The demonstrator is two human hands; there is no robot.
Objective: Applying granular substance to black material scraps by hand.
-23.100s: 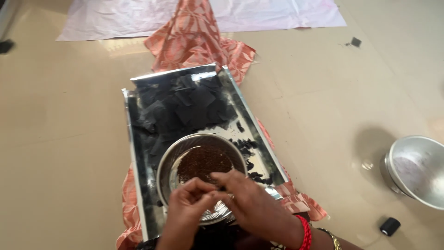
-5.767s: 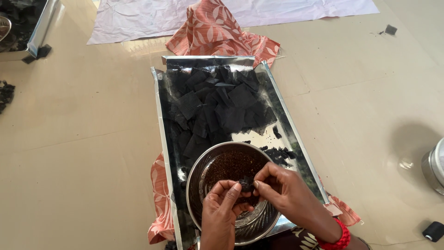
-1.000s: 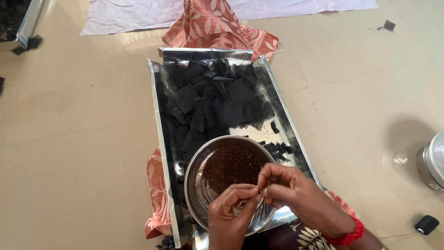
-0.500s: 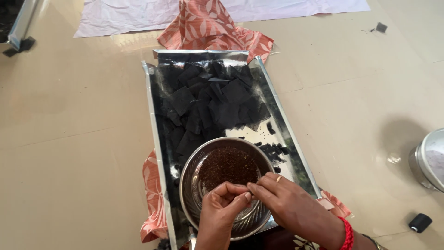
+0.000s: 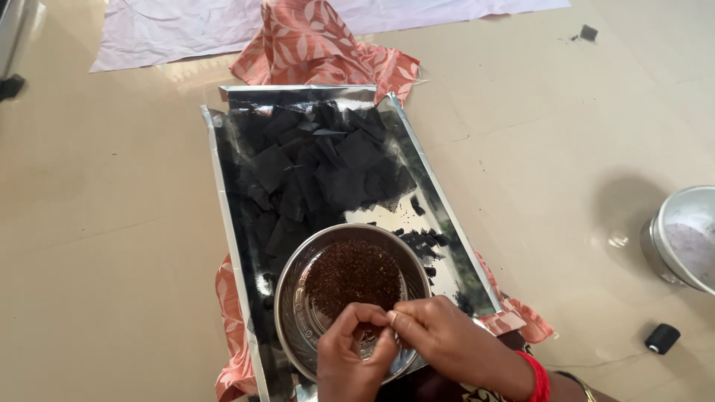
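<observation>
A round steel bowl (image 5: 289,298) holding a heap of dark brown grains (image 5: 353,275) sits at the near end of a shiny metal tray (image 5: 223,193). Black square pieces (image 5: 320,167) lie piled over the far half of the tray. Over the bowl's near rim, my left hand (image 5: 350,361) and my right hand (image 5: 447,342) meet, fingertips pinched together. Something small may be between the fingers, but it is hidden. My right wrist wears a red bangle (image 5: 538,376).
An orange patterned cloth (image 5: 320,45) lies under the tray and spreads beyond its far end. A white sheet (image 5: 186,30) covers the floor further back. A steel pot (image 5: 689,238) stands at the right edge, and a small black cylinder (image 5: 661,337) lies near it.
The view has shifted a little. My hands stay pinched together over the bowl's near rim, fingers working slightly.
</observation>
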